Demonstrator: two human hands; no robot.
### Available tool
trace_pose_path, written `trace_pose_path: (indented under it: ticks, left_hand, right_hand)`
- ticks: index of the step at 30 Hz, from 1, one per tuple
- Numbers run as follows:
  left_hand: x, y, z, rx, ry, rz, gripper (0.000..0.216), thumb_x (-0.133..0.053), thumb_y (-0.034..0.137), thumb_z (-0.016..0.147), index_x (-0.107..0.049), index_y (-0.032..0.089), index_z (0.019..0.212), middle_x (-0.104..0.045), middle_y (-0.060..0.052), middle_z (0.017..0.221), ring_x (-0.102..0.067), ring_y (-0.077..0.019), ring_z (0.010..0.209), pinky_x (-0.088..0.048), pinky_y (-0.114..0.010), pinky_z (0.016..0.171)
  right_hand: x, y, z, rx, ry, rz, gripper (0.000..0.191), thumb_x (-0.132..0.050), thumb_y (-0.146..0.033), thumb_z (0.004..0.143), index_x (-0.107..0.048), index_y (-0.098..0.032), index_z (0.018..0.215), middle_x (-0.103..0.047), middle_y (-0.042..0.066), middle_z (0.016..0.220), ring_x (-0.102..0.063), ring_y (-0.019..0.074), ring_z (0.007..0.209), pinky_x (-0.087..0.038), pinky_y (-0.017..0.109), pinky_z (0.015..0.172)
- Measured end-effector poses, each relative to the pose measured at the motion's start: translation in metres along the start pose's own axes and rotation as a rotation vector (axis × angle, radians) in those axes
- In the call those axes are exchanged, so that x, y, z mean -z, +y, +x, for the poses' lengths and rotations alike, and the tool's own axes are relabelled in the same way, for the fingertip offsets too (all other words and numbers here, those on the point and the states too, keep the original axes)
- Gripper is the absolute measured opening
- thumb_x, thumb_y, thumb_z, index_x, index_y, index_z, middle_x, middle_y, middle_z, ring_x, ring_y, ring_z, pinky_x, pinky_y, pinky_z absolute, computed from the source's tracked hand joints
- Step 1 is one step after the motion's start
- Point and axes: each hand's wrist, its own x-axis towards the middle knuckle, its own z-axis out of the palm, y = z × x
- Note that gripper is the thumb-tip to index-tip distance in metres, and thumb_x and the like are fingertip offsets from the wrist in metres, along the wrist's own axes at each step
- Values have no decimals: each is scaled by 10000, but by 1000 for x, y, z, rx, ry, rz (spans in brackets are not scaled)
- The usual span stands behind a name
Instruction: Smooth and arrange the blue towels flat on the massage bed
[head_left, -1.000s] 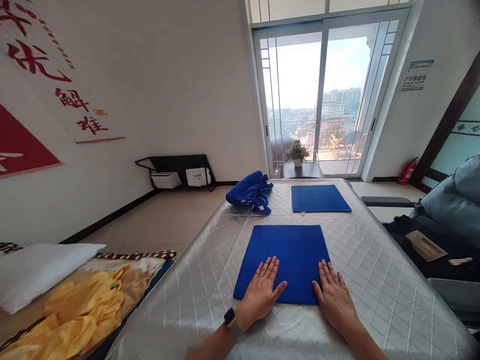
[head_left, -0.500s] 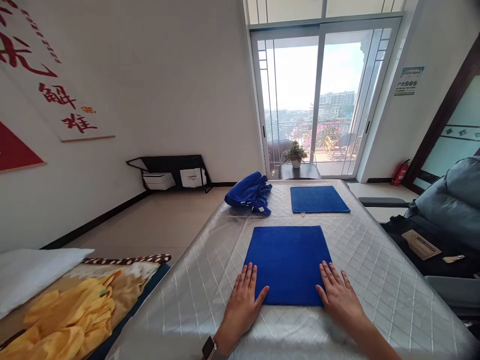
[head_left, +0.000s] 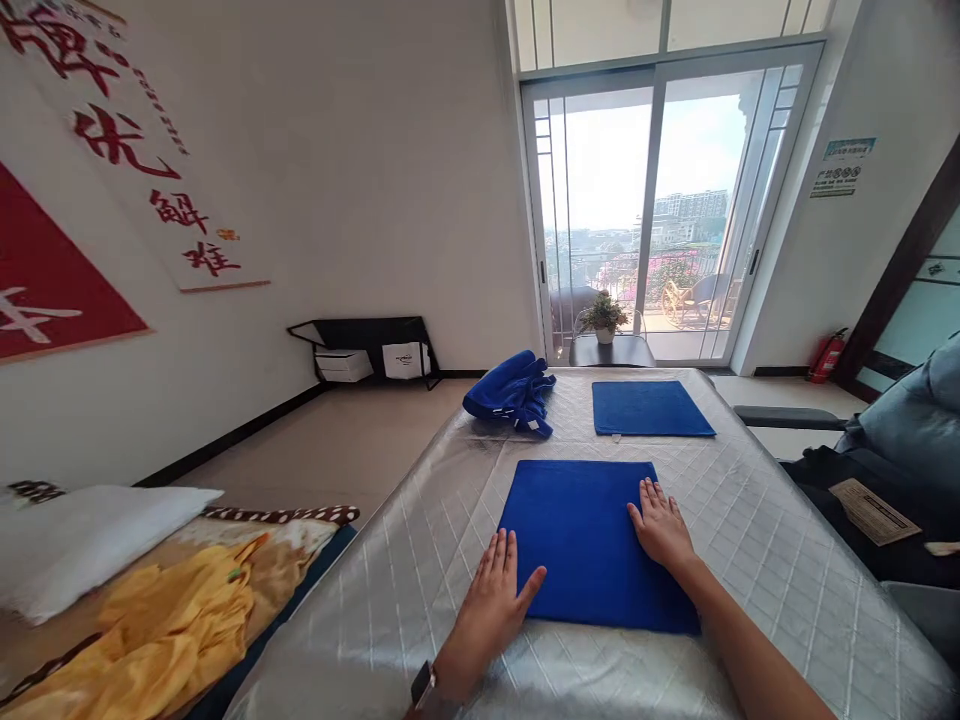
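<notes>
A blue cloth (head_left: 585, 545), flat and squared like a folded towel, lies on the silver quilted table cover (head_left: 405, 570). At its left edge rests my left hand (head_left: 491, 590), palm down with the thumb spread onto the cloth; a watch is on that wrist. My right hand (head_left: 662, 525) lies flat over the upper part of the right edge, fingers pointing away from me. Neither hand grips anything. Farther off lies a second flat blue cloth (head_left: 652, 408), and left of it is a crumpled heap of blue cloth (head_left: 510, 392) with white tags.
To the left, a bed holds a white pillow (head_left: 112, 545) and a yellow cloth (head_left: 172, 620). A potted plant (head_left: 604, 318) stands on a chair beyond the table, before the glass sliding door. At the right are a grey armchair (head_left: 915, 430) and a fire extinguisher (head_left: 827, 356).
My right hand has slid forward along the cloth's right edge, away from me. My left hand stays at the left edge. The view has turned slightly left.
</notes>
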Motion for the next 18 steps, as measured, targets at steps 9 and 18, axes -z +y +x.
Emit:
trace_pose_path:
  ticks: [9,18]
  left_hand:
    - [-3,138,95,-483,-82,-81,762,-129,592,1026,-283,68,1556,-279,-175,1615,-200,-262,1514,-247,-442,1224]
    - [-47,155,136,-446,1,-108,772,-93,591,1019,-296,72,1552,-304,-147,1614,-209,-239,1516,-206,-426,1238]
  right_hand:
    - [-15,9,2,40,-1,-38,661,-223,-376,1000,-189,-65,1582,-164,110,1655,-76,228,1533,-103,447,1231]
    - [-17,10,1,47,5,-60,645,-212,-364,997,-221,-94,1582,-150,97,1657,-83,234,1533,-104,459,1230]
